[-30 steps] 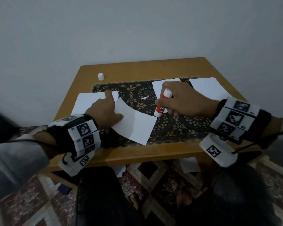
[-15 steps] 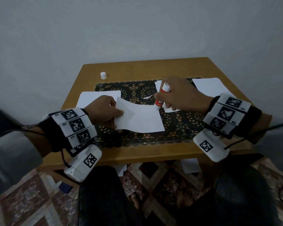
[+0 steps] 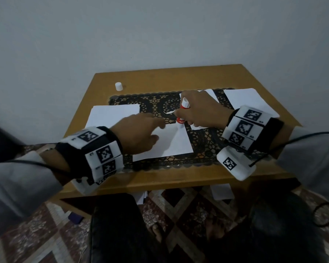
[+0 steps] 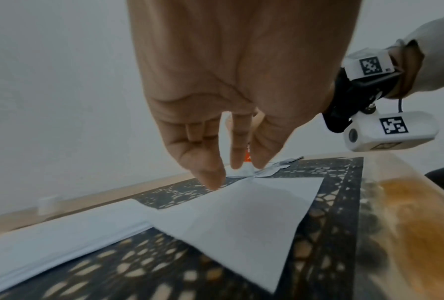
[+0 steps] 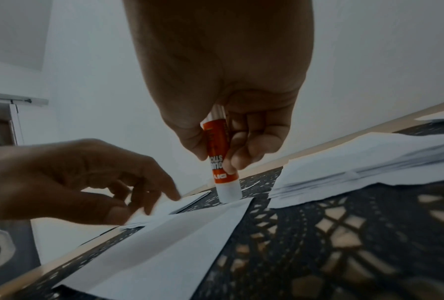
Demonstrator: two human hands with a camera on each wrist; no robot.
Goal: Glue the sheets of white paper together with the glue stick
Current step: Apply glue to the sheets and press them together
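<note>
A white sheet lies flat on the black lace mat in the middle of the table. My right hand grips the red and white glue stick upright, and its white tip touches the sheet's far right corner. My left hand hovers over the sheet's far left part with loosely straight fingers pointing down at the far edge; it holds nothing. In the right wrist view the left hand is blurred just left of the stick.
A stack of white sheets lies at the left. Another stack lies under my right hand, and a third lies at the far right. The white cap stands at the back left. A paper scrap lies on the mat.
My left hand has let go of the sheet, which now lies flat on the mat, and has reached toward its far edge. The right hand brought the glue stick's tip onto the sheet's corner.
</note>
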